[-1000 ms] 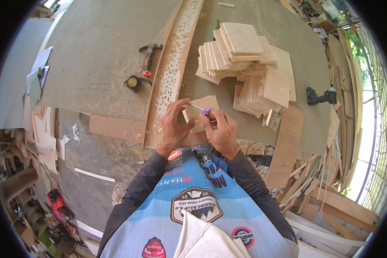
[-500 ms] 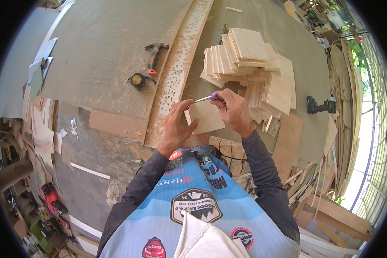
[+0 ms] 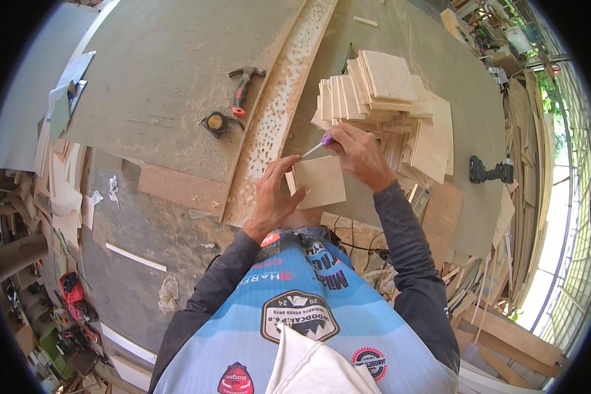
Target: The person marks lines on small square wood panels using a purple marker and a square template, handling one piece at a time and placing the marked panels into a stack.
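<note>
I see a slim tool (image 3: pixel 314 149) with a purple handle, pinched by that handle in the fingertips of the right hand (image 3: pixel 362 157). Its thin, shiny shaft slants down and leftward from that pinch to the fingertips of the left hand (image 3: pixel 272 197); from here I can't tell whether its tip touches wood. The pale, smooth, squarish wooden piece (image 3: pixel 323 182) sits between both grips, broad face up and slightly turned, the left thumb at its near-left part, a lighter edge showing inside that grip.

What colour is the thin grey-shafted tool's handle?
Purple: the small handle in the bare right hand shows best in the head view.
</note>
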A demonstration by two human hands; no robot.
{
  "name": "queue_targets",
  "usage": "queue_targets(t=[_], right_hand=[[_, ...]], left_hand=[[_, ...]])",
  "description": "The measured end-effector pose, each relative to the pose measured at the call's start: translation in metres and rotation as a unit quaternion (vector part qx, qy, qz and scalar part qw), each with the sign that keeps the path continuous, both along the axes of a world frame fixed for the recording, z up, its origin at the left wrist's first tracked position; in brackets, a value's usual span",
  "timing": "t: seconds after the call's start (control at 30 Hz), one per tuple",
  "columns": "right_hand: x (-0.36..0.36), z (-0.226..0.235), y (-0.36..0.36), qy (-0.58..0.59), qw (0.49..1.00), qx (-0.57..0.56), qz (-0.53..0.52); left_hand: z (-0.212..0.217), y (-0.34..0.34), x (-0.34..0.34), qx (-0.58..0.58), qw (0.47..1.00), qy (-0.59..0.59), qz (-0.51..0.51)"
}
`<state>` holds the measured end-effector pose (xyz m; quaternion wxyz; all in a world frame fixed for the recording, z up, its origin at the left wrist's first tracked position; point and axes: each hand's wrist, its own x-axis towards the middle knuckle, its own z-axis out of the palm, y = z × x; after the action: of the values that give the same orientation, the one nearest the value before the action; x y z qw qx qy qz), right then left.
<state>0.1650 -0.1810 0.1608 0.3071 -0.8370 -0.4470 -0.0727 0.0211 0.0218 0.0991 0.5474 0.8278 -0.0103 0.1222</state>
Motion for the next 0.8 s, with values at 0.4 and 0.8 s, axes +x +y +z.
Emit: queue_targets(t=[0.4, 0.8], right_hand=[[-0.064, 0.041, -0.046, -0.017, 0.978, 0.116, -0.17], [-0.186, -0.02, -0.068, 0.135, 0.737, 0.495, -0.44]], left_hand=[[0.018, -0.003, -0.002, 0.082, 0.993, 0.019, -0.089], [0.133, -0.02, 0.112, 0.084, 0.984, -0.142, -0.066]])
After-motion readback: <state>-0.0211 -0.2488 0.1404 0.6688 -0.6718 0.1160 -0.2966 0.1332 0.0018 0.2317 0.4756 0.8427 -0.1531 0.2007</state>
